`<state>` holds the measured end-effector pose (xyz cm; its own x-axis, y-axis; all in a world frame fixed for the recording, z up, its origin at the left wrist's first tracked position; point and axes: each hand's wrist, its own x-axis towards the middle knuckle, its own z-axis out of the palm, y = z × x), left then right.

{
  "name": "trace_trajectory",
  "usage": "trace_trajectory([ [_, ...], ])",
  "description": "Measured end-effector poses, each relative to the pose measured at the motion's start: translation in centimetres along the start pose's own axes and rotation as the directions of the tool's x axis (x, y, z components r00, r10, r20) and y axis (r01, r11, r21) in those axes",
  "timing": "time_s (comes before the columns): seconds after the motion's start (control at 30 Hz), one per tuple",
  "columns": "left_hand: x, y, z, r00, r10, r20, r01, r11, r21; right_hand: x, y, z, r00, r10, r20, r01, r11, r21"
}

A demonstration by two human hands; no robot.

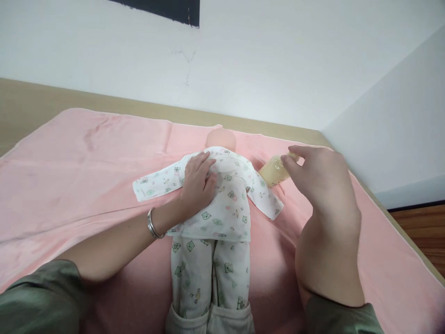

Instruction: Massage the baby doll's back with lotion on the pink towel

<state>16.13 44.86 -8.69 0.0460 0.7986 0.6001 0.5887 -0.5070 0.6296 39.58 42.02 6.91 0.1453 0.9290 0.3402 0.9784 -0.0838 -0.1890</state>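
Observation:
A baby doll in a white patterned top (231, 199) and matching trousers (227, 269) lies on a pink blanket (139, 134), its bald head (221, 138) at the far end. My left hand (200, 183) rests flat on the upper part of the top, fingers apart, holding nothing. To the right, my right hand (321, 174) pinches the narrow end of a bottle (274, 171) between thumb and fingers. The bottle, filled with something pale yellow, is tilted beside the doll's right-side sleeve (266, 199).
A light wooden edge (278, 129) runs behind the blanket, against a white wall (260, 60). High on that wall is a dark panel (174, 9). Brown wood (424, 227) shows at the far right, below the blanket's level.

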Motion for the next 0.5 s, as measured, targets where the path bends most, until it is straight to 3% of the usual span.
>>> trace_trajectory([
  [0.17, 0.0, 0.0, 0.0, 1.000, 0.008, 0.005, -0.008, 1.000, 0.012, 0.5, -0.4, 0.1, 0.997, 0.082, -0.012, -0.083, 0.995, -0.061],
  [0.3, 0.1, 0.1, -0.1, 1.000, -0.007, 0.025, 0.007, 1.000, 0.016, 1.0, -0.6, 0.8, 0.997, 0.046, -0.068, -0.053, 0.993, -0.107],
  [0.5, 0.1, 0.0, 0.0, 1.000, -0.012, 0.011, 0.012, 1.000, 0.004, 1.4, -1.5, 1.6, 0.991, 0.069, -0.111, -0.102, 0.939, -0.328],
])
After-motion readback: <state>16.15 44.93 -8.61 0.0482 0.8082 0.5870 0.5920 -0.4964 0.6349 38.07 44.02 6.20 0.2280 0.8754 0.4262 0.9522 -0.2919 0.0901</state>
